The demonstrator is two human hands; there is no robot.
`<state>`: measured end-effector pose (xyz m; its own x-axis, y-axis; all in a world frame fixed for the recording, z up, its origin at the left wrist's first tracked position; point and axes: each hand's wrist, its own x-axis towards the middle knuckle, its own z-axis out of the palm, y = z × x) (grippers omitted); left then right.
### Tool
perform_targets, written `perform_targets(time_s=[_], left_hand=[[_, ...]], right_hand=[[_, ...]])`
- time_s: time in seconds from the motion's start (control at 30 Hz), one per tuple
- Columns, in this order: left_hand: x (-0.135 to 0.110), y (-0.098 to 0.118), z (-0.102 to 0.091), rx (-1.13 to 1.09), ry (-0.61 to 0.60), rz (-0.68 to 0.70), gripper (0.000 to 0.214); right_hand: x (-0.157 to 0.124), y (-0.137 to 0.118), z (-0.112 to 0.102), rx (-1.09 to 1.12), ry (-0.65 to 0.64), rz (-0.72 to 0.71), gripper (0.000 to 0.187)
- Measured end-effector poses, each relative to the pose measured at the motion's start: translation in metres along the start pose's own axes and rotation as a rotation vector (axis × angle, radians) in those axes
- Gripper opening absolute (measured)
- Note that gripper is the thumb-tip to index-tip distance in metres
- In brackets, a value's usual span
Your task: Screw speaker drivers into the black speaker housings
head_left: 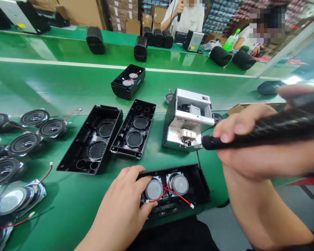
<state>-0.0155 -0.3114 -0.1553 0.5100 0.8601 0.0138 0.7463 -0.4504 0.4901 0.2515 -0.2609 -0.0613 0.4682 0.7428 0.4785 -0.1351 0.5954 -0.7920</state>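
Note:
My left hand [125, 198] grips the left end of a black plastic speaker housing [199, 186] at the table's front edge. Inside the housing two round speaker drivers [180, 184] lie with their grey magnets up, and their red wires cross over each other. In my right hand [261, 158] is a black electric screwdriver [274, 127], held level and pointing left. Its tip is close to the front of a silver screw feeder [192, 111]; I cannot tell whether they touch. Both hands are closed, the right one slightly blurred.
Two black housings with round grilles, one [94, 143] beside another [136, 129], lie behind my left hand. Several loose speaker drivers [26, 143] spread over the left side. Farther back sits a housing with drivers [128, 82]. Across the bench a person [199, 17] holds a dark tool.

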Motion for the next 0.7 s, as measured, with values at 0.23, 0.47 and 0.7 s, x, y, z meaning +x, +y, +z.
perform_targets(time_s=[0.23,0.47,0.7], left_hand=[[0.000,-0.004,0.002,-0.029,0.035,0.017,0.039],[0.000,-0.005,0.003,-0.026,0.050,0.027,0.042],[-0.001,-0.005,0.003,-0.024,0.047,0.014,0.043]], right_hand=[[0.015,0.034,0.005,-0.082,-0.088,-0.084,0.068],[0.021,0.030,-0.001,-0.087,-0.091,-0.077,0.066],[0.013,0.026,0.010,-0.145,-0.066,-0.091,0.073]])
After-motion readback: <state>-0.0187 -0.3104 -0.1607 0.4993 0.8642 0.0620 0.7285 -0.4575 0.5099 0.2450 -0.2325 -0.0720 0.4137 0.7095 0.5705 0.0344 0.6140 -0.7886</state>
